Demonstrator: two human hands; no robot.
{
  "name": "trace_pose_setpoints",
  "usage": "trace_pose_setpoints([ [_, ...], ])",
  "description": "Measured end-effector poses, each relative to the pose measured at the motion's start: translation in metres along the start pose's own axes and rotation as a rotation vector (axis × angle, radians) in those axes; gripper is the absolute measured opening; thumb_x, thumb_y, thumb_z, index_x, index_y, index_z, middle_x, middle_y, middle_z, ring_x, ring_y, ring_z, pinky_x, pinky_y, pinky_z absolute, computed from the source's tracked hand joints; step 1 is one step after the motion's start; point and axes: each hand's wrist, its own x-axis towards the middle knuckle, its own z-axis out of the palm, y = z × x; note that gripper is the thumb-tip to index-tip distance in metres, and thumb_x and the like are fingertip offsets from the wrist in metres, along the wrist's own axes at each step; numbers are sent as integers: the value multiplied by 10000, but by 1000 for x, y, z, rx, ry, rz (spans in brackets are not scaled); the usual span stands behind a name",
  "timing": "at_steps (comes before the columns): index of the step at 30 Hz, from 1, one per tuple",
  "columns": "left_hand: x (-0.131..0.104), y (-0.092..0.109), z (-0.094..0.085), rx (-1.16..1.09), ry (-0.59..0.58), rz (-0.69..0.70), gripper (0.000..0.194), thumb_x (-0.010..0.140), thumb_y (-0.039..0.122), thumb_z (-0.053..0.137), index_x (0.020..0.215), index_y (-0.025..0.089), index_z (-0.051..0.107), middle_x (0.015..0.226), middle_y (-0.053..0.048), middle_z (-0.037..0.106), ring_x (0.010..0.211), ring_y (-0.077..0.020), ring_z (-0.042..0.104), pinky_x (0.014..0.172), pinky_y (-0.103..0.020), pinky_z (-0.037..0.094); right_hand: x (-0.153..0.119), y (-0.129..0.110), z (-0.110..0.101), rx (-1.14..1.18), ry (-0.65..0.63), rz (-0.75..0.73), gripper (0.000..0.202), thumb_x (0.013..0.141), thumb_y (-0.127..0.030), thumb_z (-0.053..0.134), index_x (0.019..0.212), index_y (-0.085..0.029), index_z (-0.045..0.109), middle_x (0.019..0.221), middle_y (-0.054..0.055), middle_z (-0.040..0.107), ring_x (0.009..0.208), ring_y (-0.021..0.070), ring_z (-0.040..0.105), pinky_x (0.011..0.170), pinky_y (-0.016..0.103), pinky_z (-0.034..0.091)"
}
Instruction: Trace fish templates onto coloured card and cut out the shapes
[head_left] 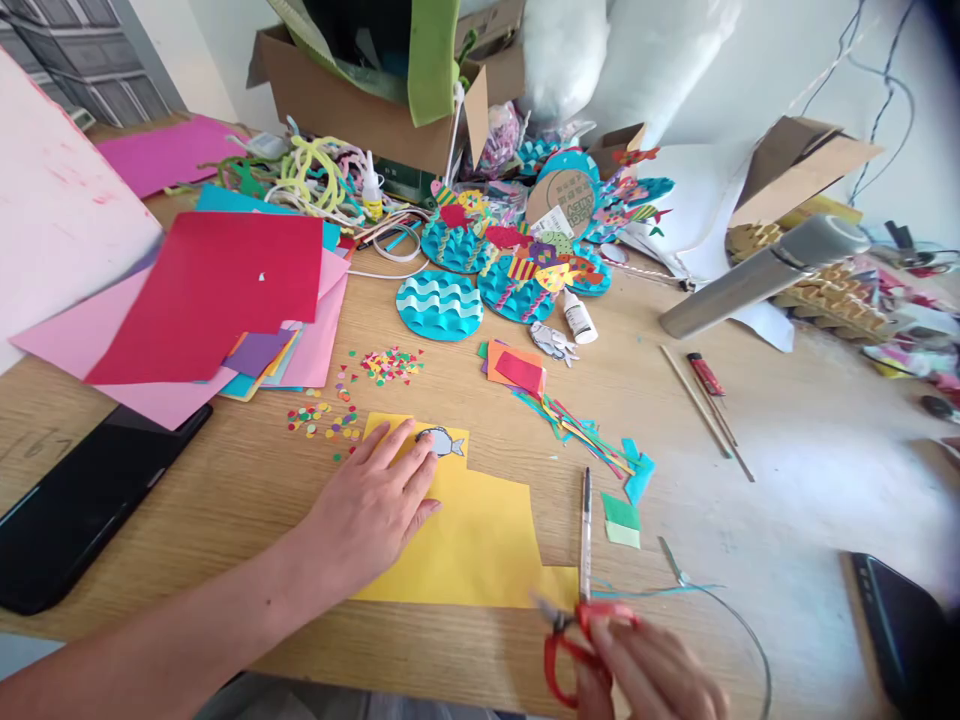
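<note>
My left hand (386,500) lies flat with fingers stretched over a yellow paper sheet (480,530). Its fingertips touch a small grey fish cutout (441,442) at the sheet's upper edge. At the lower right my right hand (649,665) grips red-handled scissors (559,650), their blades blurred and pointing left over the sheet's lower right corner. A pen (586,530) lies upright in view beside the sheet's right edge, its lower end by the scissors. Right of it are green paper pieces (621,520) and a thin blue-grey strand (720,588).
Round paper dots (322,415), confetti bits (391,366) and coloured strips (577,430) lie beyond the sheet. Decorated blue fish bases (517,285) stand farther back. Stacked red paper (217,290) and a black phone (97,510) are at left, a grey flask (750,285) at right.
</note>
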Motion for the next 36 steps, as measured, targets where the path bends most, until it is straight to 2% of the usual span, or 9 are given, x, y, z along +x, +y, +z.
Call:
trace_pose_setpoints([
  [2, 0, 1, 1, 3, 11, -2, 393, 979, 372, 431, 1197, 130, 651, 1316, -90, 631, 1304, -340, 466, 1083, -508, 373, 31, 7, 6, -29, -226, 150, 294, 868, -143, 618, 1153, -208, 651, 937, 82, 667, 815, 223, 617, 700, 376, 434],
  [6, 0, 2, 1, 11, 22, 3, 388, 975, 351, 440, 1197, 115, 653, 1303, -103, 638, 1296, -347, 474, 1077, -521, 385, 75, 26, 51, -49, -534, 145, 223, 946, -185, 485, 1119, -211, 623, 987, 77, 656, 936, 237, 595, 831, 403, 415],
  [11, 0, 3, -1, 16, 4, -6, 377, 969, 340, 455, 1203, 123, 656, 1333, -96, 619, 1304, -348, 467, 1084, -522, 386, 85, 46, 94, -126, -636, 78, 186, 939, -197, 506, 1071, -184, 637, 924, 83, 645, 900, 246, 573, 779, 368, 417],
  [15, 0, 3, -1, 13, 5, -9, 390, 968, 351, 459, 1205, 110, 655, 1333, -104, 618, 1303, -348, 465, 1083, -530, 393, 82, 53, 67, -198, -666, 195, 190, 947, -318, 498, 1013, -186, 618, 935, 91, 636, 844, 239, 591, 719, 344, 439],
  [18, -1, 3, -1, 7, 11, -18, 385, 975, 341, 446, 1199, 109, 656, 1321, -102, 626, 1317, -340, 453, 1093, -528, 383, 71, 56, 36, -252, -810, 450, 226, 944, -388, 464, 1032, -203, 561, 810, 38, 641, 629, 195, 595, 555, 293, 385],
  [21, -1, 3, -1, 2, 26, -17, 372, 973, 336, 452, 1176, 107, 663, 1333, -115, 611, 1343, -340, 422, 1104, -528, 368, 58, 56, 19, -230, -927, 576, 281, 933, -408, 451, 1112, -200, 510, 716, 9, 634, 597, 207, 609, 525, 283, 368],
  [27, 1, 3, -4, -17, 57, -25, 322, 945, 320, 510, 1130, 114, 674, 1231, -133, 640, 1324, -348, 428, 1098, -533, 372, 77, 42, 35, -205, -764, 427, 244, 944, -351, 458, 1118, -197, 533, 852, 61, 656, 777, 236, 637, 661, 325, 447],
  [31, 1, 4, -7, -23, 64, -44, 308, 932, 314, 532, 1127, 123, 675, 1159, -129, 651, 1247, -343, 486, 1054, -512, 425, 104, 34, 58, -252, -866, 252, 120, 916, -242, 518, 996, -179, 583, 968, 117, 652, 940, 277, 624, 737, 345, 448],
  [36, 1, 3, -5, -27, 70, -52, 311, 940, 333, 519, 1122, 135, 676, 1202, -119, 641, 1241, -339, 483, 1031, -497, 441, 101, 40, 51, -338, -953, 404, 150, 950, -314, 473, 993, -195, 555, 926, 93, 675, 752, 241, 650, 593, 302, 377],
])
